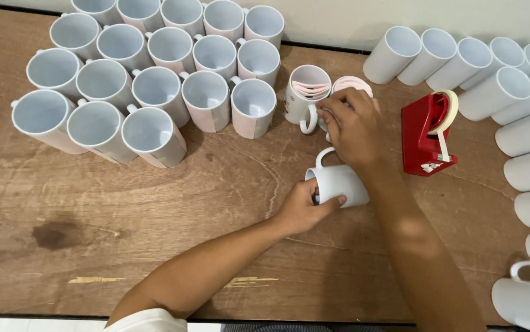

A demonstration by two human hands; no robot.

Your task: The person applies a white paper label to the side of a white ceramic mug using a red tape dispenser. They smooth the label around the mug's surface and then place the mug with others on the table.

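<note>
So the plain white mug (338, 184) is lying on its side near the middle of the wooden table (154, 233), handle pointing up and away from me. Glossy, no print on the part I can see. My left hand (302, 209) is wrapped around the mouth end, thumb along the side, so the opening is totally covered – can't see inside at all.

My right hand (354, 126) is reaching just past it to the pink stack (352, 84) next to the upright mug (305, 92) that has pink curved sheets tucked in it. Fingers are curled down over the stack, but whether I've actually pinched anything I can't tell – the hand hides most of it.

Right of that is the red tape dispenser (421, 135). Further out, a big cluster of upright mugs (154, 80) sits at the far left, some with pinkish wraps, and a row of white mugs lying down (492, 80) curves along the right edge, the last few cut off by the frame.
</note>
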